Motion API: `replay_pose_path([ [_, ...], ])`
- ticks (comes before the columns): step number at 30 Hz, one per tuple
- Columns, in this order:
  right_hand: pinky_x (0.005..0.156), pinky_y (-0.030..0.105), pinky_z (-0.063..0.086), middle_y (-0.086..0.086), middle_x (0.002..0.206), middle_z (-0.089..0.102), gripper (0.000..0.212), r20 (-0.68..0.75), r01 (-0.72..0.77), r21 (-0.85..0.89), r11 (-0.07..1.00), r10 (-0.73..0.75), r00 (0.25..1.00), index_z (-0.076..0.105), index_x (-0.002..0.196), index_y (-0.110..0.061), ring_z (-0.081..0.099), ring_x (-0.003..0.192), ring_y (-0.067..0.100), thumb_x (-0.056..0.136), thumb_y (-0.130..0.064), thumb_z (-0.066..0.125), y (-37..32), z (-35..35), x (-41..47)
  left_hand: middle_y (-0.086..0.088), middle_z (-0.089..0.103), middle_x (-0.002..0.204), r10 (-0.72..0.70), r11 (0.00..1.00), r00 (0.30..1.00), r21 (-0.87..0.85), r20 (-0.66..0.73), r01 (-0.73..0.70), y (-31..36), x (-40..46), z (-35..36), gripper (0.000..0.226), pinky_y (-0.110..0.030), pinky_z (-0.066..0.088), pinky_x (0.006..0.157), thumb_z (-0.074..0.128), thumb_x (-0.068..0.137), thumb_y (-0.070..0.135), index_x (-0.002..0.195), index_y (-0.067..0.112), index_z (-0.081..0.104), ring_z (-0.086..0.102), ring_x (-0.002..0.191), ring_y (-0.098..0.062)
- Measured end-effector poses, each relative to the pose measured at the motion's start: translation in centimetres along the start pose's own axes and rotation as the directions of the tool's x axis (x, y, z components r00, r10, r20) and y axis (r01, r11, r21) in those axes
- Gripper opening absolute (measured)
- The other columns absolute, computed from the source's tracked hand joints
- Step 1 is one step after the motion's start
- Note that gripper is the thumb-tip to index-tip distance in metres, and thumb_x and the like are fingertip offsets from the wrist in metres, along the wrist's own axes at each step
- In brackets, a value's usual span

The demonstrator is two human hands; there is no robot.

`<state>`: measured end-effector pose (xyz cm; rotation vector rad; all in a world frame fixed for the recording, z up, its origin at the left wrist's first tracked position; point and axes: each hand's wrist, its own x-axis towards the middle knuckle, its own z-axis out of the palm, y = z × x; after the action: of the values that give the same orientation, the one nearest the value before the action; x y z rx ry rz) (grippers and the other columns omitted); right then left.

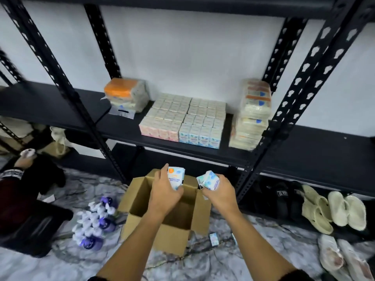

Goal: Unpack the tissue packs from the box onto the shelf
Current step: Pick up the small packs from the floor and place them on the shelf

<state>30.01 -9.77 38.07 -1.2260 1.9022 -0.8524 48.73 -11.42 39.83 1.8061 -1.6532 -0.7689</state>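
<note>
Each hand holds one tissue pack above the open box [162, 218] at lower centre. The left hand [166, 191] wraps its pack [176, 177] upright; the right hand [219, 191] clasps a tilted pack [209, 179]. Best to carry both to the shelf [121, 126] at mid-frame and set them squarely against the packed rows [182, 118], edges flush.

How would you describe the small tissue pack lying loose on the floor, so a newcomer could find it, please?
Start at the open cardboard box on the marbled floor below the black shelf. Just past its front right corner lies one small tissue pack. Unlike the packs in the hands, it rests alone on the floor.
</note>
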Motion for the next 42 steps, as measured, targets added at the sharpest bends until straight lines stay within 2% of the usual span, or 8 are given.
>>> replay_pose_path([
  [7,0.059,0.012,0.039,0.002,0.111,0.061,0.060,-0.090,-0.033,0.041,0.999,0.037,0.995,0.053,0.126,-0.014,0.060,0.092,0.009,0.074,-0.016,0.082,-6.2,7.0,0.5,-0.001,0.054,0.123,0.038,0.996,0.999,-0.081,-0.002,-0.038,-5.4,5.7,-6.9,0.071,-0.042,0.052,0.091,0.079,0.072,0.021,0.132,0.021,0.040,0.054,0.111,-0.021],
  [13,0.060,0.013,0.040,-0.002,0.108,0.061,0.058,-0.135,-0.020,0.035,0.999,0.024,0.991,0.053,0.123,-0.018,0.060,0.089,0.005,0.072,-0.018,0.081,-9.9,10.6,1.2,0.003,0.054,0.113,0.079,0.995,0.997,-0.055,0.001,-0.079,-7.9,9.8,-10.4,0.062,-0.044,0.054,0.084,0.078,0.070,0.022,0.122,0.027,0.045,0.054,0.104,-0.020],
  [24,0.061,0.015,0.039,0.002,0.107,0.055,0.054,-0.173,0.041,0.024,0.999,-0.037,0.984,0.054,0.121,-0.017,0.054,0.084,0.007,0.074,-0.016,0.080,-14.3,13.1,8.8,0.001,0.048,0.113,0.087,0.996,0.996,-0.013,-0.016,-0.087,-8.9,19.0,-12.9,0.064,-0.038,0.053,0.082,0.076,0.072,0.022,0.129,0.022,0.046,0.050,0.104,-0.020],
  [27,0.072,0.020,0.043,0.003,0.113,0.055,0.060,-0.150,0.062,0.060,0.996,-0.053,0.987,0.054,0.127,-0.017,0.055,0.092,0.010,0.074,-0.013,0.080,-16.1,13.9,11.5,0.001,0.044,0.113,0.066,0.998,0.997,-0.010,-0.034,-0.066,-9.1,22.0,-13.7,0.063,-0.039,0.053,0.083,0.075,0.072,0.021,0.129,0.024,0.046,0.050,0.103,-0.021],
  [33,0.068,0.007,0.037,0.000,0.111,0.052,0.059,-0.077,0.151,-0.024,0.988,-0.153,0.985,0.055,0.127,-0.021,0.051,0.092,0.006,0.074,-0.014,0.081,-19.1,15.4,16.5,-0.005,0.047,0.117,-0.020,1.000,0.996,0.007,-0.087,0.021,-10.3,28.1,-14.4,0.064,-0.041,0.054,0.083,0.073,0.076,0.022,0.134,0.018,0.046,0.051,0.107,-0.025],
  [36,0.071,0.008,0.038,-0.001,0.110,0.050,0.059,-0.065,0.165,-0.040,0.985,-0.167,0.984,0.055,0.126,-0.023,0.052,0.093,0.008,0.074,-0.014,0.081,-20.3,16.1,18.3,-0.007,0.048,0.119,-0.045,0.999,0.995,-0.002,-0.093,0.045,-11.3,30.4,-14.4,0.061,-0.038,0.051,0.081,0.073,0.078,0.022,0.132,0.013,0.046,0.049,0.109,-0.025],
  [39,0.080,0.018,0.043,0.002,0.112,0.050,0.061,-0.075,0.168,-0.059,0.984,-0.173,0.982,0.056,0.127,-0.023,0.054,0.094,0.009,0.073,-0.017,0.084,-21.3,17.4,20.5,-0.008,0.048,0.120,-0.052,0.999,0.996,-0.002,-0.072,0.052,-12.5,33.2,-14.5,0.057,-0.042,0.052,0.082,0.072,0.078,0.021,0.129,0.011,0.046,0.048,0.110,-0.026],
  [42,0.077,0.012,0.040,0.003,0.112,0.048,0.062,-0.099,0.155,-0.083,0.984,-0.163,0.982,0.056,0.128,-0.023,0.052,0.089,0.006,0.072,-0.013,0.083,-22.4,19.0,22.2,-0.009,0.048,0.120,-0.035,0.999,0.998,0.007,-0.046,0.036,-13.9,36.2,-14.7,0.057,-0.043,0.050,0.084,0.073,0.077,0.019,0.127,0.010,0.047,0.047,0.111,-0.027],
])
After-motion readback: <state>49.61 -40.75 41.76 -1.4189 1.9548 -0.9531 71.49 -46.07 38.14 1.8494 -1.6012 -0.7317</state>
